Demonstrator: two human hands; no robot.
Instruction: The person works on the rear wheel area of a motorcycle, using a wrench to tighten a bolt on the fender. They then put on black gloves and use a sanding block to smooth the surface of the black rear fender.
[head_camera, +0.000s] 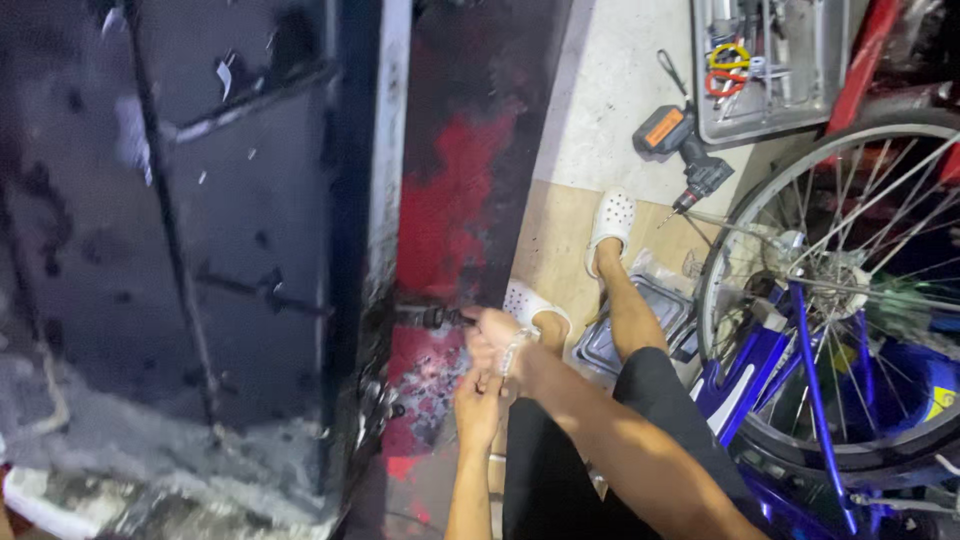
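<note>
My right hand (492, 335) is closed around a short dark tool (436, 318) whose tip points at the lower edge of a tall black metal cabinet (240, 250). Just below it, my left hand (478, 405) has its fingers curled, touching my right wrist, where a small clear piece (515, 350) shows. What the left hand holds is hidden. I sit in black shorts, with white clogs (612, 220) on my feet.
A cordless drill (680, 140) and a grey tool tray (765, 65) lie on the floor at the back right. A bicycle wheel (830, 290) on a blue frame stands close on the right. A flat metal tray (630, 320) lies under my legs. Red paint stains the floor (450, 200).
</note>
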